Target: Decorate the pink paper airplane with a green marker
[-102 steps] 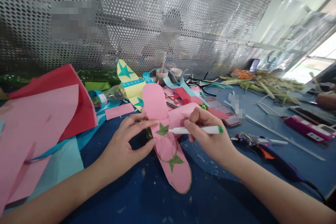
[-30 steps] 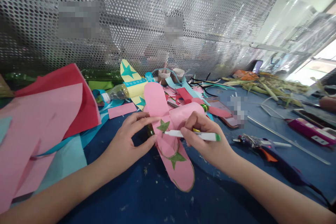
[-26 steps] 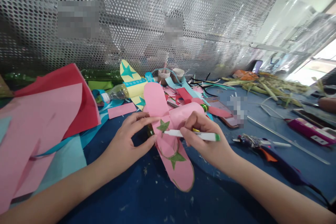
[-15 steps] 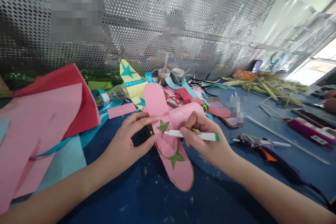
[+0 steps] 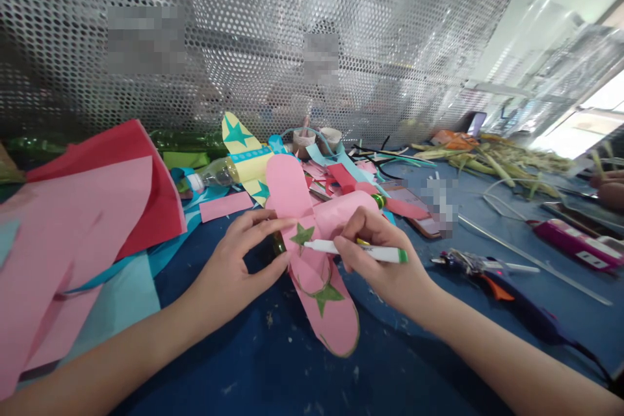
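A pink paper plane (image 5: 319, 286) with two green stars lies on the blue table (image 5: 292, 377), built round a green bottle. My left hand (image 5: 234, 266) pinches the edge of its near wing beside the upper star, fingers closed on the paper. My right hand (image 5: 380, 260) grips a white marker with a green end (image 5: 363, 249), the tip touching the wing just under the upper star. A green outline runs round the wing's tip.
Large pink and red paper sheets (image 5: 73, 221) pile up at left. A yellow plane with teal stars (image 5: 244, 156) sits behind, with paper scraps around it. A phone (image 5: 414, 208), a glue gun (image 5: 487, 273) and a purple device (image 5: 575, 244) lie at right. Perforated metal screen (image 5: 273, 39) behind.
My right hand has slid the marker slightly left along the wing below the upper star. My left hand keeps its pinch. The view shifted a little.
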`<state>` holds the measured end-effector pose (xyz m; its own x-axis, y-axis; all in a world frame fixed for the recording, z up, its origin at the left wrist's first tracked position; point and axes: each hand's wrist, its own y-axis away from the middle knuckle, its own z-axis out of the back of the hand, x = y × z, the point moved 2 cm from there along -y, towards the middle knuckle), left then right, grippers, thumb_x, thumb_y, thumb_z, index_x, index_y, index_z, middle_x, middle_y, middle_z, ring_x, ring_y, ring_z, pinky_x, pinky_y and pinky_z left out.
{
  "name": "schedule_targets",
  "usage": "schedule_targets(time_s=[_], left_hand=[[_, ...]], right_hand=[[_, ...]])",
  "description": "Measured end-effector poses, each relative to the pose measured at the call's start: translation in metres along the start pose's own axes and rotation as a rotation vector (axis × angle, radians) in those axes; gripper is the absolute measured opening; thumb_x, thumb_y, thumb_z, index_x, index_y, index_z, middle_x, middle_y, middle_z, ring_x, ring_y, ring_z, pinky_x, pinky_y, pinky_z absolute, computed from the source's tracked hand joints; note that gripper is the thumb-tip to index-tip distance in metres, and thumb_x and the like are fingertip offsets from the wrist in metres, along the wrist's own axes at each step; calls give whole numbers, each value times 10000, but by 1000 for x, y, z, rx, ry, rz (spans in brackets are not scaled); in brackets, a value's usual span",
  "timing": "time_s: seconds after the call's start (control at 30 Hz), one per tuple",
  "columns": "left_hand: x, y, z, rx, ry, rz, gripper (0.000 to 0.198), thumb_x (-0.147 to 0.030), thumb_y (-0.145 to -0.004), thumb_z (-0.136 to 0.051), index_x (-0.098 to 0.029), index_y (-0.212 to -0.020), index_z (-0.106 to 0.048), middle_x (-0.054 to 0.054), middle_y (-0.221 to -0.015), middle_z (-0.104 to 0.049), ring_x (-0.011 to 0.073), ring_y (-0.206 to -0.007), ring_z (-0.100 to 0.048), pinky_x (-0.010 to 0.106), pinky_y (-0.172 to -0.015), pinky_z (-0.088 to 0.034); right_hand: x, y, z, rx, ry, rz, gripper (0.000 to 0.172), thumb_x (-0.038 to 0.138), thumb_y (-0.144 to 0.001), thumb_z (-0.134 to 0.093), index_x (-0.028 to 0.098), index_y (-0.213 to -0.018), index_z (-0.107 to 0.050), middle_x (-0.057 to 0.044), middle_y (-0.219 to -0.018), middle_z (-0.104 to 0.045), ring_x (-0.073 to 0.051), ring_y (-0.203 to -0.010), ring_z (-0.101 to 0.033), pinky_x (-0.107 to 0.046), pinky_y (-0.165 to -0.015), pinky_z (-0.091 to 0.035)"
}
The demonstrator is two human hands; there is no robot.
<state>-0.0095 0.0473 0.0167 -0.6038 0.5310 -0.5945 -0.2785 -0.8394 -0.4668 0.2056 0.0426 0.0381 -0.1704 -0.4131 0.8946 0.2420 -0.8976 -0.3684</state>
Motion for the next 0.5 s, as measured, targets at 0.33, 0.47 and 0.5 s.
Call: schedule_targets(time_s=[0.33, 0.47, 0.5], left_hand=[[0, -1, 0, -10, 0, -4, 317, -382, -894, -588, -293, -1184, -678, 84, -1229, -595, 277, -1211, -591, 503, -1055, -485], [1, -1, -1, -7, 4, 3, 323, -379, -889, -589, -293, -1188, -677, 85, -1237, -585, 271, -1217, -585, 504, -1065, -472], [1, -1, -1, -5, 6, 6, 324, -379, -889, -589, -291, -1188, -678, 85, -1237, -584, 270, -1217, -584, 504, -1068, -470]], right_hand=[[0, 0, 0, 7, -4, 5, 231, 211, -868, -583, 227, -687, -440, 72, -570, -497, -79, -487, -398, -224, -464, -314], [2, 0, 0, 7, -5, 3, 238, 219, -866, -588, 228, -681, -438, 69, -568, -501, -78, -480, -398, -225, -459, -311], [2, 0, 0, 8, -7, 2, 241, 218, -862, -589, 229, -677, -435, 69, -565, -500, -78, -476, -396, -225, -455, -308]])
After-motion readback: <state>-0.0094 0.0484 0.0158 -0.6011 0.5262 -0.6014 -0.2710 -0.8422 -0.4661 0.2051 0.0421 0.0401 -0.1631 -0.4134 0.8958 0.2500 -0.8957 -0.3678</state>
